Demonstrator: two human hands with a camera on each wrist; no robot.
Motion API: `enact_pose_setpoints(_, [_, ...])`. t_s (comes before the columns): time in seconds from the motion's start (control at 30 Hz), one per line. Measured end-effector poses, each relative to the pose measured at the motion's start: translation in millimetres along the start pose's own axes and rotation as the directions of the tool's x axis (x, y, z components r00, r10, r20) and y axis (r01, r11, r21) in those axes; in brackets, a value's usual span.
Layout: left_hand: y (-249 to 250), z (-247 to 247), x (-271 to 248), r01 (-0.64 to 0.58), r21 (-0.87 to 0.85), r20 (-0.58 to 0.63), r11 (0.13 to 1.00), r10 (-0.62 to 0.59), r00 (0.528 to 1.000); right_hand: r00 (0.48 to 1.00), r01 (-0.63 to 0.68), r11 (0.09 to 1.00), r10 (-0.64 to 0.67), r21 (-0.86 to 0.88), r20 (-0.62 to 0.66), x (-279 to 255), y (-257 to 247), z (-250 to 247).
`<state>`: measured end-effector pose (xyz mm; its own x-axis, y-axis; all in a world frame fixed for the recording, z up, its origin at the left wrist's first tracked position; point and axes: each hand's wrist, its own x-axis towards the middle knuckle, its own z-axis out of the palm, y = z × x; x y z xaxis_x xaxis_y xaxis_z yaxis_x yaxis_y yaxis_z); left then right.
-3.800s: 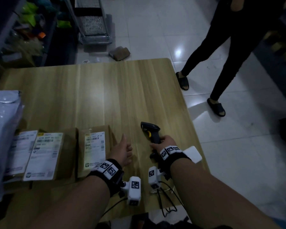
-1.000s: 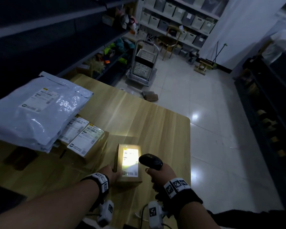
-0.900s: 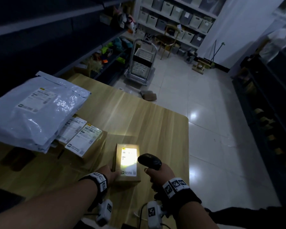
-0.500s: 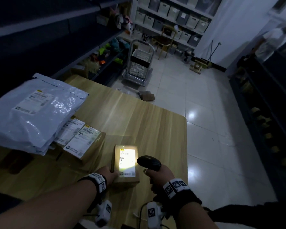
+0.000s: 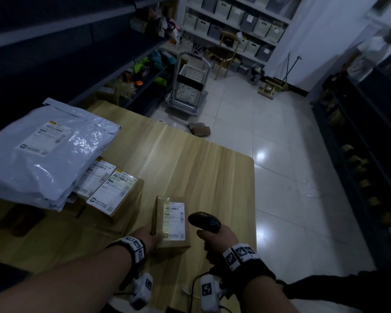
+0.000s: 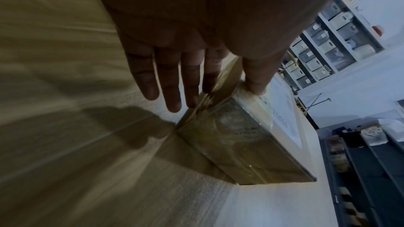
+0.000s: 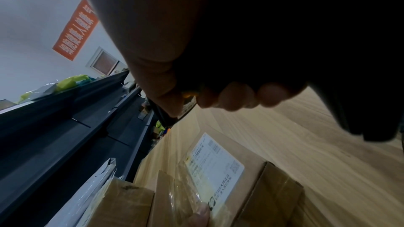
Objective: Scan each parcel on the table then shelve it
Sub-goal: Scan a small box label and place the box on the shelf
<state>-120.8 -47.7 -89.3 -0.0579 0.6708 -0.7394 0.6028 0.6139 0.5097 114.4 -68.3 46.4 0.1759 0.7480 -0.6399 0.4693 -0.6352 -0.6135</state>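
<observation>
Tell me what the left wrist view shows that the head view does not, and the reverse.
Only left wrist: the left hand's straight fingers beside the small box, thumb on its top edge. Only head: the right hand gripping the scanner, the grey mailer bag. Both: the box lying on the wooden table.

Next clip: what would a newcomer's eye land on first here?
The small cardboard parcel, white label up, sits near the front edge of the table, with the left hand steadying its near left corner and the right hand gripping a black barcode scanner just right of it. Then comes the big grey plastic mailer on the left, with two more labelled boxes showing at its near-right edge.
</observation>
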Motion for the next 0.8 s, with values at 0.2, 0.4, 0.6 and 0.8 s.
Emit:
enact_pose_setpoints(0.2, [-2.4,0.9,-4.9,0.037,0.034,-0.014,0.999,-0.037,0.999,0.999,-0.042,0.999,0.042,0.011,0.017,-2.6,1.9,-1.1])
enact_pose_setpoints(0.4, [-4.7,-1.5,-5.5,0.034,0.030,-0.014,0.999,-0.033,0.999,0.998,-0.062,0.997,0.061,0.047,0.031,-2.5,-1.3,1.2])
enact_pose_setpoints(0.6, [0.1,-0.8,-8.2,0.029,0.042,-0.020,0.999,-0.028,0.999,0.998,-0.061,0.996,0.059,0.071,0.034,-6.4,-10.1,-5.3])
enact_pose_setpoints(0.8, [4.2,-1.9,-12.5,0.017,0.032,-0.028,0.999,-0.016,0.999,0.996,-0.082,0.991,0.077,0.108,0.054,-9.9,-11.7,-9.3])
